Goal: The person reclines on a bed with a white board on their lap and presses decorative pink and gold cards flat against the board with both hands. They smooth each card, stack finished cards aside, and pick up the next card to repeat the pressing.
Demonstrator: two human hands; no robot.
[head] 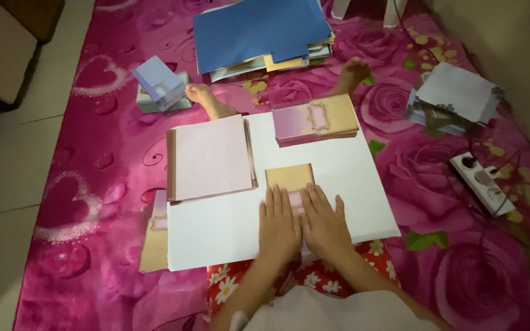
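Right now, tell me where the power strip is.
In the head view, the white power strip lies on the pink floral mat at the right, off the white board, below a stack of white cards.

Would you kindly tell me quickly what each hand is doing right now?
Left hand: open, pressed flat on the small card.
Right hand: open, flat on the same card, gripping nothing.
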